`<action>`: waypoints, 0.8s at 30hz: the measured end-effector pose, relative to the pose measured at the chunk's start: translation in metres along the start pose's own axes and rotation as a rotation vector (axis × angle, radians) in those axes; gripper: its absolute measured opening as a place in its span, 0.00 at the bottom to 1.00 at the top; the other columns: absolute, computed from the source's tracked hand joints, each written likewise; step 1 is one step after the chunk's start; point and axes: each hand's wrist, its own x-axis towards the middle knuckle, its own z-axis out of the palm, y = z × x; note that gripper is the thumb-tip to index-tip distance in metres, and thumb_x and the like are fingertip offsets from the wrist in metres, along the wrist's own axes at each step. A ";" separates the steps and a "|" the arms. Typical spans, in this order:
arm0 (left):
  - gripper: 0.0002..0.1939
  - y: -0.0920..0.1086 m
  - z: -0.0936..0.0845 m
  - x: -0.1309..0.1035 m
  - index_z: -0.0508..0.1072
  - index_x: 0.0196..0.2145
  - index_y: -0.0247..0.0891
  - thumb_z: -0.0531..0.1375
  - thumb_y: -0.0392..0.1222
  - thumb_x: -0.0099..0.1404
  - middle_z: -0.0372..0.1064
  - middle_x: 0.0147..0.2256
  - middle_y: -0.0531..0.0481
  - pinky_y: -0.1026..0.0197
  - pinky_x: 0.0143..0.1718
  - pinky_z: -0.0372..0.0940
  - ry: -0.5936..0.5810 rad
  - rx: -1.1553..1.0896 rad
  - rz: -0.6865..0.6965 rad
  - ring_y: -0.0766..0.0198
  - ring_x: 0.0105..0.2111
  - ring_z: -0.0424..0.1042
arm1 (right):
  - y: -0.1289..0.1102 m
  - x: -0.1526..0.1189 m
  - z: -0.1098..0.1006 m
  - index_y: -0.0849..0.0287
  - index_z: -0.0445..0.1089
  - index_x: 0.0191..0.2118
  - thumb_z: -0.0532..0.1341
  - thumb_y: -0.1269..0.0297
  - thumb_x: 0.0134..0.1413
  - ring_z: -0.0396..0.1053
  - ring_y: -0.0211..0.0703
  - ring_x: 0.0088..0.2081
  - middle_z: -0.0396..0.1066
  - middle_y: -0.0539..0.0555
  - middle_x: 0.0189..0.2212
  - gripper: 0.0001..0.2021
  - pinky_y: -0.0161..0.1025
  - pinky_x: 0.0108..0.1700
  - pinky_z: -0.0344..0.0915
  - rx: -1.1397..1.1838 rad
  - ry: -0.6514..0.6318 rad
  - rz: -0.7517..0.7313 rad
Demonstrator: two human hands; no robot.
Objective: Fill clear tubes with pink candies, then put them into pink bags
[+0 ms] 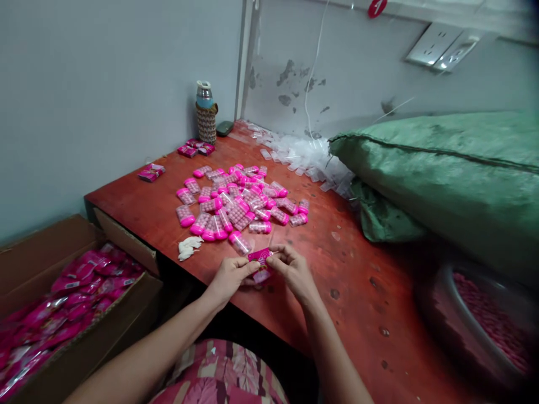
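Note:
Between my two hands, over the table's front edge, is a small pink printed packet (260, 256). My left hand (231, 276) pinches its left side, and my right hand (293, 270) grips the right side with thumb and fingers. A paler, shiny part shows under my thumbs; what it is I cannot tell. Just beyond my fingers lies a clear bottle (240, 243) with a pink cap and pink balls inside. Behind it spreads a loose pile of the same bottles (238, 205). A crumpled white scrap (190, 247) rests left of the pile.
The red table (337, 264) bears a green sack (442, 151), clear plastic pieces (298, 154) and a basin (457, 320) of pink pellets on the right. Pink packs (152, 172) and a flask (206, 115) stand back left. A carton (130, 306) holds pink bags at lower left.

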 end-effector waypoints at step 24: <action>0.09 0.011 -0.029 0.003 0.69 0.21 0.31 0.65 0.38 0.48 0.69 0.19 0.52 0.69 0.20 0.65 0.381 -0.446 0.027 0.70 0.19 0.67 | -0.012 0.043 0.007 0.66 0.62 0.44 0.53 0.48 0.49 0.68 0.56 0.38 0.69 0.66 0.36 0.24 0.43 0.34 0.62 -1.354 0.270 0.084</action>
